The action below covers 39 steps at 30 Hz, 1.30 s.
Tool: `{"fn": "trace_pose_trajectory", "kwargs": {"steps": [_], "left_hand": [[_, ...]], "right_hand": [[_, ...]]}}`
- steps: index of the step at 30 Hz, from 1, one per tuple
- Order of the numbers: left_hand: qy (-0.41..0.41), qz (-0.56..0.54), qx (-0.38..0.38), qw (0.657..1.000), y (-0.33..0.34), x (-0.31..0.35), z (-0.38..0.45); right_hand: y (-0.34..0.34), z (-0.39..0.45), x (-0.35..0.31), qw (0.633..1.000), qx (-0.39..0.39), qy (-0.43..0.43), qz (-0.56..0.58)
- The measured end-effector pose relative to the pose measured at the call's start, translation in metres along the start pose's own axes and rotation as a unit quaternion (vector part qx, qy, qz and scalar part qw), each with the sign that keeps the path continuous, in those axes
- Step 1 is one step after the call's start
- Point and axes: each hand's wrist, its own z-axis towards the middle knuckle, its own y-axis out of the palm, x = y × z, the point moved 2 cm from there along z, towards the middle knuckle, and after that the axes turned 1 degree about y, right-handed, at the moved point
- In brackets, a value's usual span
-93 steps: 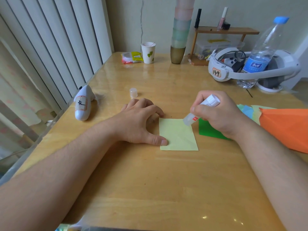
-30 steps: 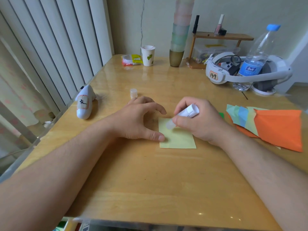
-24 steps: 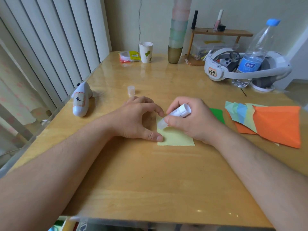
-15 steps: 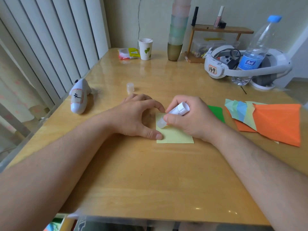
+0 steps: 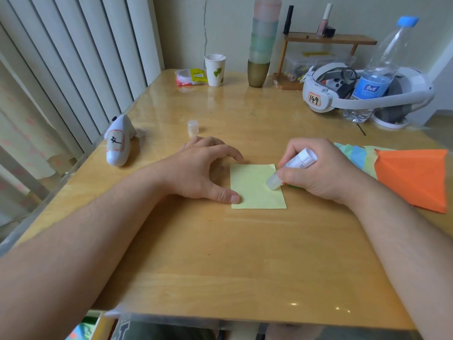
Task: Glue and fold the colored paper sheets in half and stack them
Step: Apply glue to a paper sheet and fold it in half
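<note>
A pale yellow-green paper sheet (image 5: 255,187) lies flat in the middle of the wooden table (image 5: 220,253). My left hand (image 5: 206,173) presses its left edge, thumb tip on the lower left corner and fingertips at the upper left. My right hand (image 5: 316,173) grips a white glue stick (image 5: 291,168), whose clear tip touches the sheet's right side. A sliver of a green sheet (image 5: 293,185) shows under my right hand. A pile of orange, blue and light green sheets (image 5: 411,175) sits at the right.
The glue cap (image 5: 193,127) stands behind my left hand. A white controller (image 5: 117,143) lies at the left edge. At the back are a paper cup (image 5: 215,69), stacked cups (image 5: 262,45), a headset (image 5: 362,92), a water bottle (image 5: 377,69) and a small shelf (image 5: 328,40).
The glue stick's tip has moved from the sheet's upper left part across to its right side. My left hand stays on the left edge.
</note>
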Motion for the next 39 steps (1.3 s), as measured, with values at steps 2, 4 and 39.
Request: {"fn": "trace_pose_trajectory", "kwargs": {"steps": [2, 4, 39], "left_hand": [[0.000, 0.001, 0.000, 1.000, 0.000, 0.000, 0.000], [0.000, 0.001, 0.001, 1.000, 0.000, 0.000, 0.000], [-0.041, 0.017, -0.034, 0.998, 0.003, 0.009, 0.000]], "right_hand": [[-0.001, 0.001, 0.001, 1.000, 0.000, -0.003, 0.002], [-0.001, 0.001, 0.001, 1.000, 0.000, -0.004, 0.004], [0.043, 0.004, -0.027, 0.999, -0.006, -0.041, 0.016]]}}
